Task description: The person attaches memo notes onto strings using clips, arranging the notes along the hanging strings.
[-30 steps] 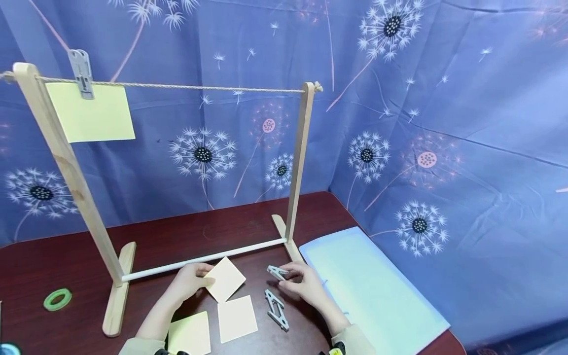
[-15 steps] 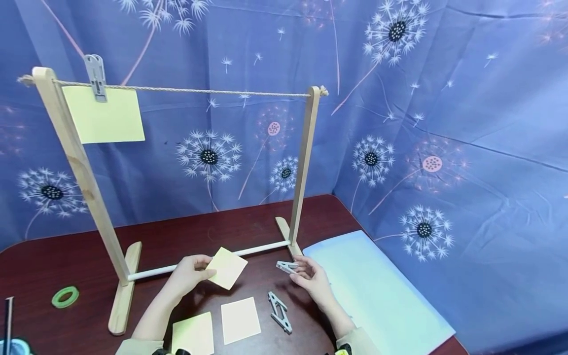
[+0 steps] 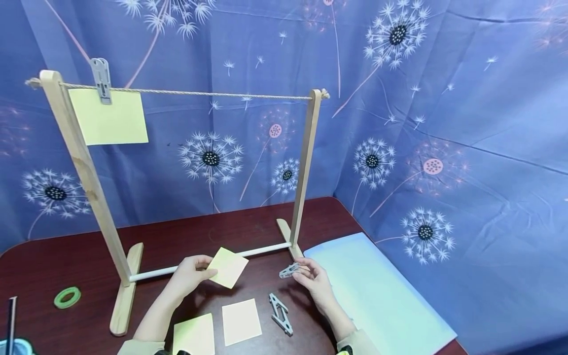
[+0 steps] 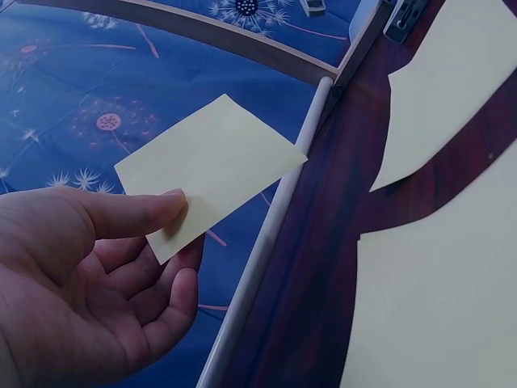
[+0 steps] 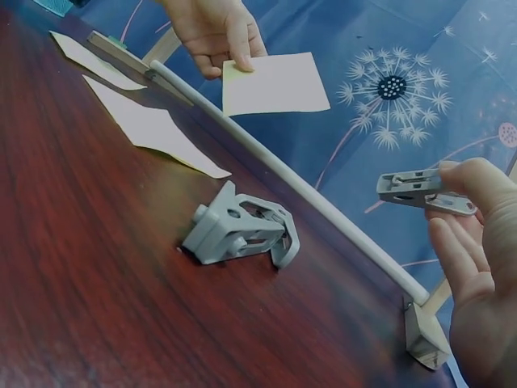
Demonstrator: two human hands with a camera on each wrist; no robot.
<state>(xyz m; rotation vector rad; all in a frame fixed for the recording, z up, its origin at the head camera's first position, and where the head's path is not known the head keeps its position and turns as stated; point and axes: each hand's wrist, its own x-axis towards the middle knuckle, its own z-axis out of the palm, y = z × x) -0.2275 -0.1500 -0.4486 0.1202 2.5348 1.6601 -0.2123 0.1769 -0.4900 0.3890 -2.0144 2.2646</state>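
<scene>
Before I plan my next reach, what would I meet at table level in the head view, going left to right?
Blue container, green ring, frame's left foot, left hand, sticky note it pinches, loose grey clip, right hand, pale blue sheet.

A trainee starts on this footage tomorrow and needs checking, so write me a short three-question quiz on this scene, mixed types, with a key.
1. Multiple choice. In the head view, where does the flat green ring lie relative to the upright pale wooden frame?
A) right of it
B) on top of it
C) left of it

2. True or false: the right hand is empty.

3. Fill in: the square pale-yellow paper note held above the table is pinched by the ____.

Key
1. C
2. False; it holds a grey plastic clothespin.
3. left hand
</scene>
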